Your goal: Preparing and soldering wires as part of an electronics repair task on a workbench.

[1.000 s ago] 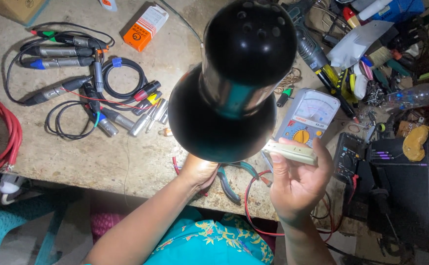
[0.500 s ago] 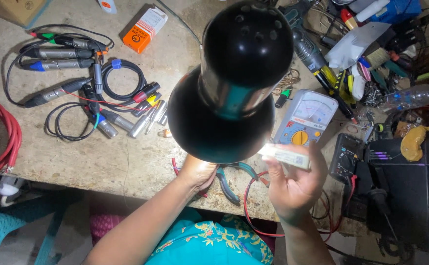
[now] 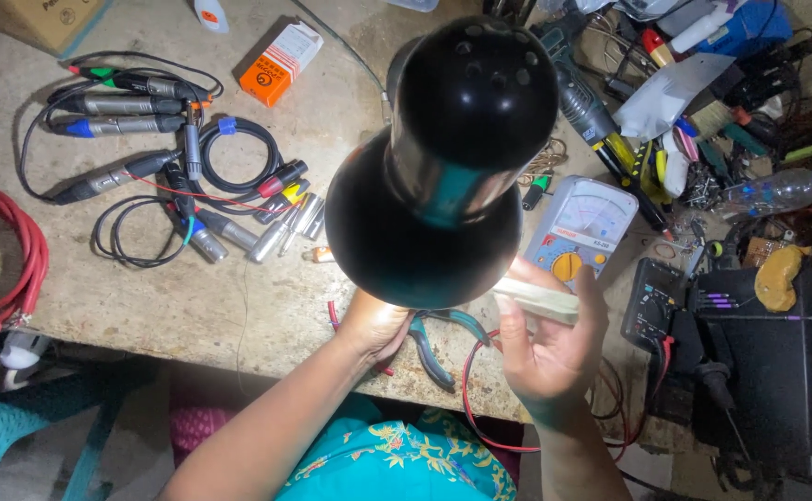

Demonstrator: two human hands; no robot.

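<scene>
A thin, pale strip (image 3: pixel 538 300), judged light, stiff and best pinched at its edges, is held in the right hand's (image 3: pixel 547 345) closed fingers at five o'clock of the lamp (image 3: pixel 443 158), whose shade hides the left hand's (image 3: pixel 373 325) fingers.

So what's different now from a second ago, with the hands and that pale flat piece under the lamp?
The right hand keeps the pale flat piece in its fingers but has turned it from tilted to nearly level, under the rim of the black lamp shade. The left hand stays under the shade, what it holds hidden. The pliers, analog multimeter and cables lie unmoved.
</scene>
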